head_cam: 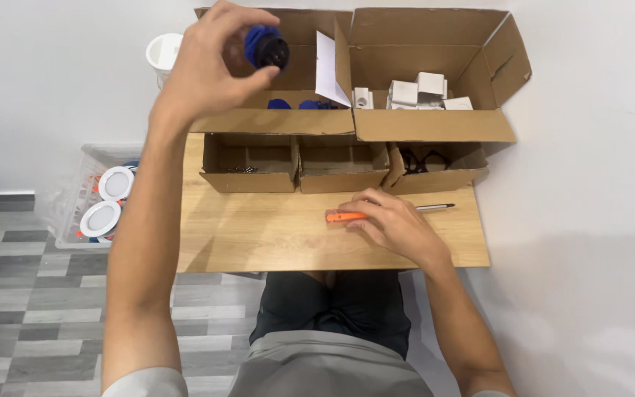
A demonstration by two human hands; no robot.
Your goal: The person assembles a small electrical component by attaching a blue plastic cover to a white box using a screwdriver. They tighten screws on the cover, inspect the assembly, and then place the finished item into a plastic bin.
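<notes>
My left hand is raised above the back-left cardboard box and grips a small blue and black round part with its fingertips. More blue parts lie inside that box. My right hand rests on the wooden table, its fingers over an orange-handled screwdriver whose metal shaft sticks out to the right.
A second large box at the back right holds white parts. Three small open boxes stand in a row before them: left, middle, right. A clear bin with round white lamps sits on the floor at left.
</notes>
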